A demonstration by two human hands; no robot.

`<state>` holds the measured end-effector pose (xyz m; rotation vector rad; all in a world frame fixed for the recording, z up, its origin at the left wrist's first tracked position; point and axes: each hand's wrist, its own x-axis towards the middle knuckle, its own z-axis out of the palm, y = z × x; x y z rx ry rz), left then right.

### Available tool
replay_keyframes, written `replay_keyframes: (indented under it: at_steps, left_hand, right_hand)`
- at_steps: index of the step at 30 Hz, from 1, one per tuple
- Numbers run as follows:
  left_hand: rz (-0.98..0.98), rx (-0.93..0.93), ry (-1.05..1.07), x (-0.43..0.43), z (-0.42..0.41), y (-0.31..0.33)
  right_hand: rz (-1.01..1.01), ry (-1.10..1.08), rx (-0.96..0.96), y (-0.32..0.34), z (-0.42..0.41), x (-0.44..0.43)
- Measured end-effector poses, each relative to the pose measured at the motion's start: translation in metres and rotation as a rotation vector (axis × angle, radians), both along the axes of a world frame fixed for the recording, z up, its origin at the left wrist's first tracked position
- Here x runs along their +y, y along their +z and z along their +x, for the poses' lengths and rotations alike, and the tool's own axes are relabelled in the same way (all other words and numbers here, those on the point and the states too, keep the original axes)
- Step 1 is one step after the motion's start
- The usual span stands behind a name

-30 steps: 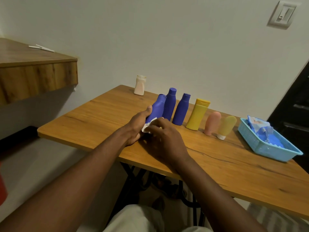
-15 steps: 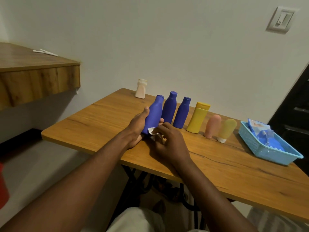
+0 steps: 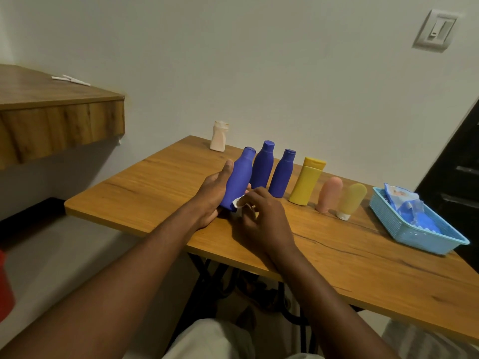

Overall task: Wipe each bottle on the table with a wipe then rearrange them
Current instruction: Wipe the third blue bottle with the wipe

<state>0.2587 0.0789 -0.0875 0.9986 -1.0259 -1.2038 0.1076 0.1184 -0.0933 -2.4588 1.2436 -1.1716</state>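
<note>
Upper right of frame: a white wall switch sat on the pale wall. Upper left: a wooden shelf carried thin white sticks. Right side: a light blue basket held a blue and white packet. A dark door stood at the right edge. A blurred red object showed at the left edge.

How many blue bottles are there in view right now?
3. The held blue bottle tilts in the left hand; the middle blue bottle and right blue bottle stand beside it. None seems hidden.
</note>
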Motion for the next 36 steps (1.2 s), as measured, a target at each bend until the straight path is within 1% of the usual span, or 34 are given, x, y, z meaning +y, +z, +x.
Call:
replay_keyframes:
  at_steps: [2,6,12,14,17,19,21,24,28,33,36]
  left_hand:
    - [-0.005,-0.006,-0.014,0.000,0.000,-0.001]
    - [0.009,-0.004,-0.030,0.002,0.000,0.000]
    - [0.031,0.024,-0.042,0.001,0.001,-0.001]
    - [0.027,0.023,-0.056,0.001,0.001,-0.001]
    - [0.016,-0.011,-0.087,0.001,0.001,-0.002]
    - [-0.013,-0.041,-0.126,0.003,0.001,-0.002]
    - [-0.042,-0.073,-0.160,0.005,0.001,-0.003]
    - [-0.070,-0.122,-0.209,0.007,0.001,-0.005]
    - [-0.091,-0.131,-0.238,0.009,0.001,-0.005]
    - [-0.108,-0.135,-0.239,0.008,0.000,-0.007]
    - [-0.110,-0.144,-0.232,0.008,0.000,-0.007]
  right_hand:
    - [-0.013,-0.030,-0.045,0.000,-0.001,-0.001]
    - [-0.051,-0.042,-0.045,-0.002,-0.002,-0.004]
    - [-0.040,0.058,0.099,-0.004,0.001,0.000]
    - [-0.061,0.023,0.058,-0.005,0.002,-0.001]
    - [-0.085,-0.028,-0.107,-0.004,-0.003,-0.005]
    - [-0.118,-0.059,-0.170,-0.006,-0.006,-0.010]
    - [-0.148,-0.092,-0.181,-0.008,-0.006,-0.016]
    - [-0.133,-0.116,-0.183,-0.007,-0.004,-0.017]
    - [-0.127,-0.131,-0.204,-0.006,-0.005,-0.019]
    - [-0.137,-0.160,-0.143,-0.005,-0.005,-0.017]
    - [-0.205,-0.117,-0.085,-0.005,-0.007,-0.013]
